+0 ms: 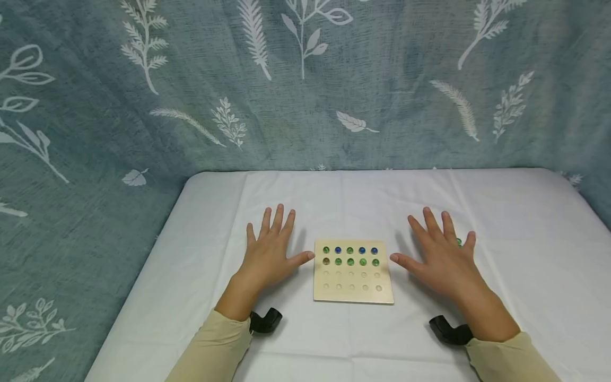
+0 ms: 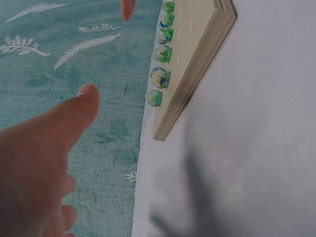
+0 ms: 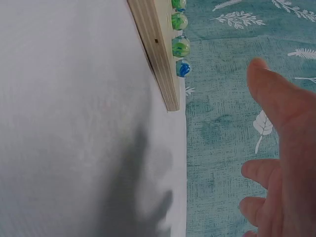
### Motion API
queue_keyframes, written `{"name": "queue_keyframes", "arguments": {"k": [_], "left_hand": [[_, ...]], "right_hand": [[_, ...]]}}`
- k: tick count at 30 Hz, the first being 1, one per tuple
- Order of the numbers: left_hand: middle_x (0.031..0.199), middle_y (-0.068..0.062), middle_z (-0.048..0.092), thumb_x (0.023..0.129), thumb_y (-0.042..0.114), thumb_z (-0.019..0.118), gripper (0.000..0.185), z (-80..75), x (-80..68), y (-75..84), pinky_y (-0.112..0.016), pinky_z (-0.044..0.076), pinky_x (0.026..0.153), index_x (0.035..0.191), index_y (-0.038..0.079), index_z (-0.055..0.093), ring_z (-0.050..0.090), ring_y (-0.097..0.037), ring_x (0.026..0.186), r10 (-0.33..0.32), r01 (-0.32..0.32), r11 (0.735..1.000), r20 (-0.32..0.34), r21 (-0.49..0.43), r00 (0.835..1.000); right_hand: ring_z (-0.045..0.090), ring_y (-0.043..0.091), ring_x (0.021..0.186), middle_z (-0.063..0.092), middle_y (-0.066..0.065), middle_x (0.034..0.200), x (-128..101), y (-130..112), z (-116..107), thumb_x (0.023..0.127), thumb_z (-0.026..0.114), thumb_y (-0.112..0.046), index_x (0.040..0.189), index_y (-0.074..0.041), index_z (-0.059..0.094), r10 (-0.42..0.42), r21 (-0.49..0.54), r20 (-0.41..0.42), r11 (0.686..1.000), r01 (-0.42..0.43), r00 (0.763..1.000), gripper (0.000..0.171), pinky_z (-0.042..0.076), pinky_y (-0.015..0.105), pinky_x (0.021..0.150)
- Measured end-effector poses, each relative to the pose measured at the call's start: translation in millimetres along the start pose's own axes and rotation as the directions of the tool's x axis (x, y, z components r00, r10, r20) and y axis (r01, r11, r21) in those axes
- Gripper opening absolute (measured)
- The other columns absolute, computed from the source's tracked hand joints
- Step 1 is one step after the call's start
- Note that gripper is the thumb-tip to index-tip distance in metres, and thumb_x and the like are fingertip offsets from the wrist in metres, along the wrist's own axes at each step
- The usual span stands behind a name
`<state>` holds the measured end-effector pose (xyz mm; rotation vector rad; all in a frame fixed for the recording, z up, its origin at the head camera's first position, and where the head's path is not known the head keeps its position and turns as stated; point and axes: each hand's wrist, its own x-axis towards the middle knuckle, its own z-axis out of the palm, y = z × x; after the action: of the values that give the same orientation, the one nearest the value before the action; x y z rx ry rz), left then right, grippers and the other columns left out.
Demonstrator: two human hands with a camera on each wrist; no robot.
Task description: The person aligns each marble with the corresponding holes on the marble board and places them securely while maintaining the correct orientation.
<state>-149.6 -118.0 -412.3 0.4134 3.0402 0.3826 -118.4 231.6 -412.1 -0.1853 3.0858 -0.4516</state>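
A pale wooden board [image 1: 353, 294] with rows of round hollows lies on the white cloth between both hands. Its two far rows hold glass marbles, green [image 1: 350, 262], blue [image 1: 362, 250] and one brownish [image 1: 326, 261]; the two near rows show bare hollows. My left hand [image 1: 268, 259] is spread flat left of the board, thumb tip close to its edge in the head view. On the right, my right hand [image 1: 444, 260] is spread likewise, palm down, holding nothing. Both cast shadows on the cloth. A green marble [image 1: 459, 242] shows partly between the right hand's outer fingers.
The white cloth [image 1: 353, 339] covers a table with rounded far corners. Blue-green leaf-patterned fabric [image 1: 305, 106] hangs behind it and along the left side. A black wrist device [image 1: 266, 321] sits at the left cuff, another black device [image 1: 450, 331] at the right one.
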Motion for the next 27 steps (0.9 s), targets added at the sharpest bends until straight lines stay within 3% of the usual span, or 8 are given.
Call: {"name": "queue_keyframes", "arguments": {"k": [7,12,20,24,27], "left_hand": [[0.167,-0.002,0.000,0.085,0.072,0.055,0.100,-2.1,-7.9,3.3,-0.064,0.001,0.121,0.160,0.024,0.009,-0.007,-0.024,0.154,0.041,-0.033,0.990,0.061,-0.140,0.997],[0.167,-0.002,0.002,0.086,0.070,0.056,0.099,-2.8,-14.8,5.7,-0.063,0.003,0.122,0.160,0.022,0.012,-0.003,-0.025,0.154,0.073,-0.061,0.985,0.064,-0.164,0.995],[0.167,-0.003,0.009,0.086,0.065,0.061,0.097,9.4,-22.6,9.8,-0.057,0.005,0.124,0.159,0.022,0.015,0.002,-0.024,0.154,0.156,-0.104,0.945,0.150,-0.309,0.976],[0.166,-0.004,0.013,0.083,0.063,0.066,0.099,20.8,-25.1,9.2,-0.055,0.007,0.125,0.159,0.022,0.018,0.004,-0.024,0.154,0.195,-0.120,0.929,0.188,-0.350,0.963],[0.166,-0.003,0.014,0.082,0.062,0.068,0.100,28.3,-25.4,9.8,-0.052,0.006,0.125,0.159,0.021,0.019,0.005,-0.022,0.154,0.222,-0.137,0.919,0.200,-0.369,0.954]], "right_hand": [[-0.013,0.042,0.150,-0.001,0.015,0.166,-2,0,-2,0.086,0.048,-0.076,0.159,-0.016,0.018,-0.016,0.017,-0.016,1.000,0.016,1.000,0.099,-0.006,0.086,0.101],[-0.016,0.040,0.150,-0.002,0.014,0.166,-5,3,-5,0.088,0.050,-0.073,0.159,-0.017,0.019,-0.025,0.054,-0.009,0.998,0.025,1.000,0.095,-0.007,0.085,0.101],[-0.012,0.045,0.149,-0.001,0.019,0.165,-17,32,-14,0.094,0.054,-0.059,0.157,-0.012,0.024,-0.001,0.214,0.014,0.977,-0.002,1.000,0.084,-0.006,0.084,0.103],[-0.006,0.048,0.149,0.004,0.022,0.164,-20,56,-15,0.097,0.054,-0.051,0.153,-0.005,0.032,0.042,0.335,0.024,0.941,-0.048,0.999,0.076,0.004,0.084,0.104],[0.004,0.050,0.148,0.011,0.022,0.163,-21,72,-13,0.098,0.054,-0.050,0.149,-0.003,0.040,0.109,0.370,0.009,0.923,-0.105,0.994,0.070,0.016,0.081,0.104]]}}
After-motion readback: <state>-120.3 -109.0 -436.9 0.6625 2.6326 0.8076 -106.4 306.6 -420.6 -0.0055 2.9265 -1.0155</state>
